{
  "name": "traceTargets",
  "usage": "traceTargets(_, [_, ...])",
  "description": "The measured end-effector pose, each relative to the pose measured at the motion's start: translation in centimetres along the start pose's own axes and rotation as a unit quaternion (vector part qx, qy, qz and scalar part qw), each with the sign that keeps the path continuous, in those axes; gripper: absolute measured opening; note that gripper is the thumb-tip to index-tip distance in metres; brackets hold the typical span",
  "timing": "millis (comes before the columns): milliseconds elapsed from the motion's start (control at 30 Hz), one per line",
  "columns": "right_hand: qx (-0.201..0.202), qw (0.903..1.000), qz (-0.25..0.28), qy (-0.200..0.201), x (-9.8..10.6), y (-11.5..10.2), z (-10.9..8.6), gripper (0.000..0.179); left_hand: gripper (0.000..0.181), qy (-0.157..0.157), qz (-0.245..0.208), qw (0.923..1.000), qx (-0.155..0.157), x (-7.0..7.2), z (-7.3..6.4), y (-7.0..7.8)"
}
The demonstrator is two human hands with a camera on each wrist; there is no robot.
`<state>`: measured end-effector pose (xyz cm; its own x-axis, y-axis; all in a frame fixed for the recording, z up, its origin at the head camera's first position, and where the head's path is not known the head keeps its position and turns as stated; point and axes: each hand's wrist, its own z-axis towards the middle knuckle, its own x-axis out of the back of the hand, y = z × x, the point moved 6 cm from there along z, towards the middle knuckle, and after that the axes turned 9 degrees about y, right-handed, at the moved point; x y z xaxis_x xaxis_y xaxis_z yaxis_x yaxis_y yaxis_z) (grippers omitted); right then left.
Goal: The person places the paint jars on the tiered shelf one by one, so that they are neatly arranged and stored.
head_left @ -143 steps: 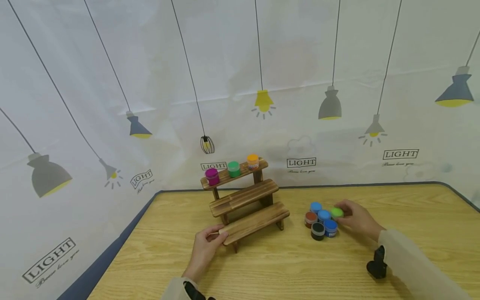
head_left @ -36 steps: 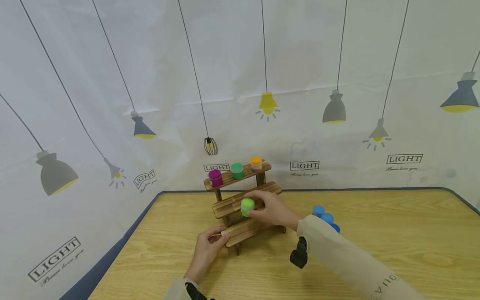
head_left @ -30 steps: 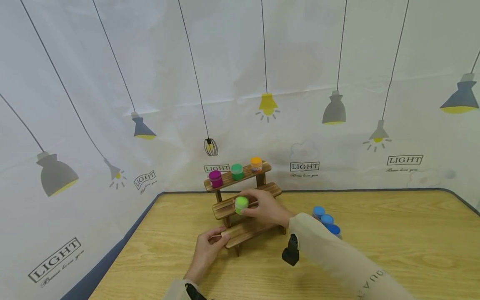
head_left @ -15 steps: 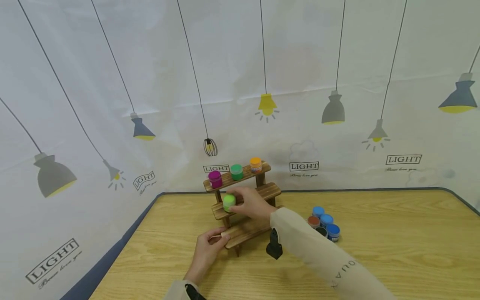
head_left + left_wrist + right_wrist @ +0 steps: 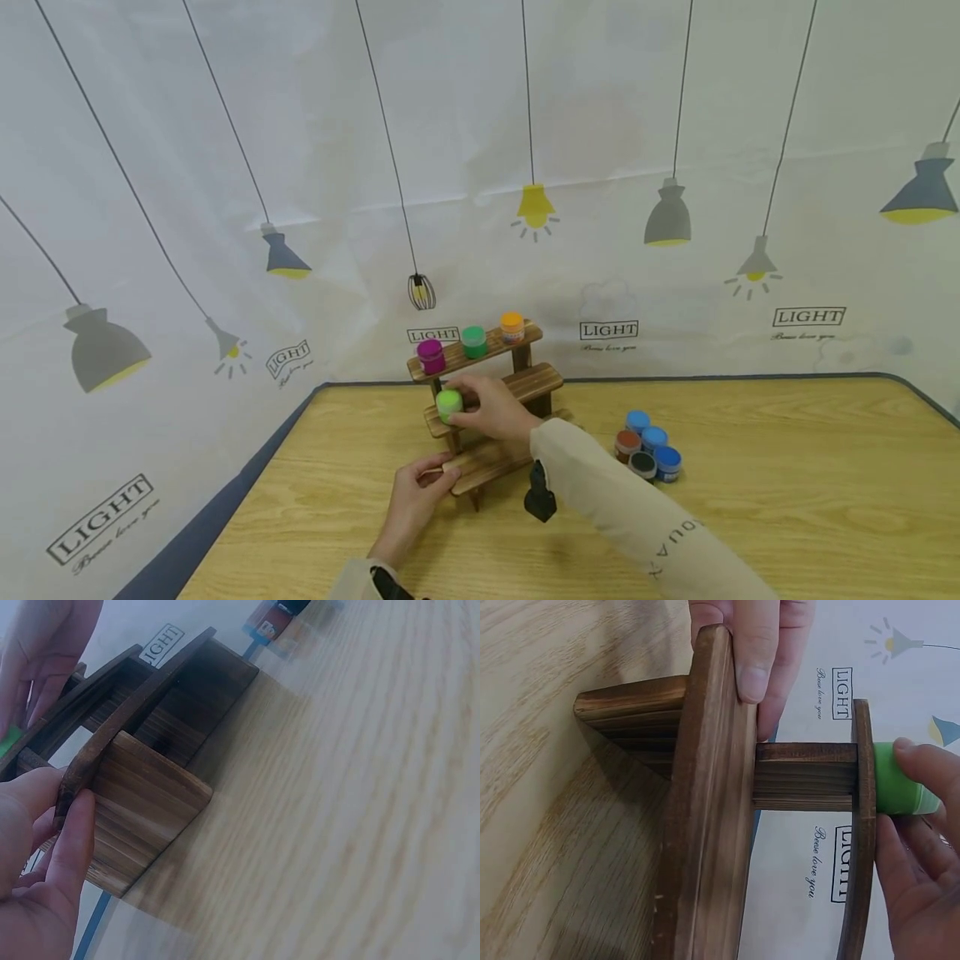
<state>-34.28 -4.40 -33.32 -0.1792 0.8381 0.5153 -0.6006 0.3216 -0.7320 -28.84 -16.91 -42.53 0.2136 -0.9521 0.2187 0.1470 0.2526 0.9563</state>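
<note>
My right hand pinches a light green paint jar at the left end of the middle step of a three-step wooden stand. In the right wrist view the base of the green jar sits right at that step's surface. My left hand grips the left end of the lowest step, with thumb above and fingers below, as the left wrist view shows of the left hand. On the top step stand a purple jar, a green jar and an orange jar.
Right of the stand, several jars cluster on the wooden table: blue ones, a brown jar and a black jar. Behind the table hangs a white backdrop printed with lamps.
My right hand has picked the light green jar from the cluster, carried it left to the stand and slid it to the middle step's left end. The left hand keeps its grip.
</note>
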Motion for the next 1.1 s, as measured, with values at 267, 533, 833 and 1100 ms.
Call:
traceTargets(267, [-0.019,0.9998,0.011,-0.002,-0.1,0.4,0.1,0.04,0.034,0.003,-0.004,1.0,0.002,0.0,0.0,0.1])
traceTargets(533, [-0.033,0.9993,0.016,-0.006,-0.2,0.4,0.1,0.041,0.035,-0.004,0.002,1.0,0.002,0.0,0.0,0.1])
traceTargets(833, [-0.026,0.9991,0.02,-0.026,0.3,-0.1,-0.6,0.054,0.035,-0.01,-0.008,0.9999,0.009,0.1,0.1,-0.1])
traceTargets(1100, [-0.019,0.9993,0.01,-0.03,3.1,-0.3,-4.0,0.05,0.036,-0.003,-0.003,1.0,0.009,0.0,0.1,-0.2])
